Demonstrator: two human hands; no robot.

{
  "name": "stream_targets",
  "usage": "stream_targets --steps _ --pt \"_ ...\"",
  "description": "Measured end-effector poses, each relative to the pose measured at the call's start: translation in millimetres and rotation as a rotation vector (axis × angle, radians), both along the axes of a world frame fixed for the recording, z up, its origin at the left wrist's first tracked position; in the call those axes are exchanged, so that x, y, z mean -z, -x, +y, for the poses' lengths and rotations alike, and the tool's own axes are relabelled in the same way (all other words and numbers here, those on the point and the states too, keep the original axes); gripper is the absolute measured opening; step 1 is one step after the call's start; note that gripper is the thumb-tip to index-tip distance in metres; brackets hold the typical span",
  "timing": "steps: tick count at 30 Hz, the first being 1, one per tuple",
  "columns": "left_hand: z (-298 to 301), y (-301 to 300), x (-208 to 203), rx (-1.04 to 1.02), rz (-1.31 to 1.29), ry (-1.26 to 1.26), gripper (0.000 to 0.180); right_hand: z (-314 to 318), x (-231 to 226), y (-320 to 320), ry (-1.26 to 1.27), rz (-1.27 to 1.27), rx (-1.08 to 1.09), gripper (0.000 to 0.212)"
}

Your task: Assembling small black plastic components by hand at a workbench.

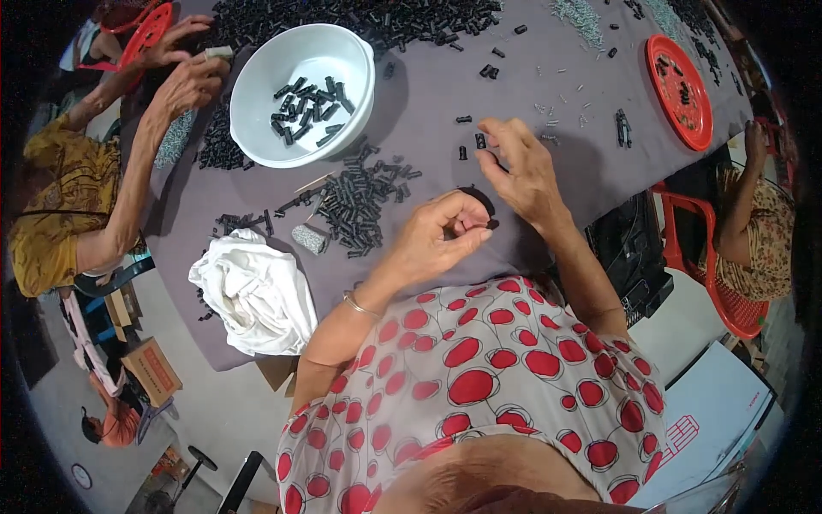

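Observation:
My right hand [527,176] is over the table, thumb and forefinger closed around a small black cylindrical part [480,141]. Two similar black parts, one standing [463,153] and one lying [464,119], are just left of its fingertips. Nearer to me, my left hand [441,236] is curled with thumb and fingers drawn together. What it holds, if anything, is hidden. A dark rounded object [479,199] shows behind its fingers; I cannot make out its kind. Left of this hand spreads a pile of black cylindrical parts [351,206].
A white basin [240,111] holds several black parts. Near it lie a white cloth [253,291] and a grey speckled block [309,240]. Small metal springs [578,21] and a red tray [655,77] are on the right. Another person's hands [188,81] work at left; someone sits at right.

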State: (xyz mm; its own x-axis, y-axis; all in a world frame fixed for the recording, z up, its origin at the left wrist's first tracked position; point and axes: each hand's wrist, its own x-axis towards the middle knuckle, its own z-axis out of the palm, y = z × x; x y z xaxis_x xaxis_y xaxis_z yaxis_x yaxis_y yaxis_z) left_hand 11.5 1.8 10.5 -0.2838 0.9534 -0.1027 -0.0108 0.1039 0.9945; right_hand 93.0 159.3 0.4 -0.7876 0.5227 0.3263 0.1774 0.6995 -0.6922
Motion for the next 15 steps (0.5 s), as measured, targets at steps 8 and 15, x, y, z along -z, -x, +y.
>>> stream_targets --steps 8,15 --pt "-2.1 0.3 -0.3 0.004 -0.035 -0.001 0.011 -0.4 6.5 2.7 -0.142 -0.015 0.019 0.023" --pt "1.9 5.8 6.7 -0.241 -0.514 -0.056 0.017 -4.1 -15.3 -7.8 0.178 0.043 -0.197 0.028"
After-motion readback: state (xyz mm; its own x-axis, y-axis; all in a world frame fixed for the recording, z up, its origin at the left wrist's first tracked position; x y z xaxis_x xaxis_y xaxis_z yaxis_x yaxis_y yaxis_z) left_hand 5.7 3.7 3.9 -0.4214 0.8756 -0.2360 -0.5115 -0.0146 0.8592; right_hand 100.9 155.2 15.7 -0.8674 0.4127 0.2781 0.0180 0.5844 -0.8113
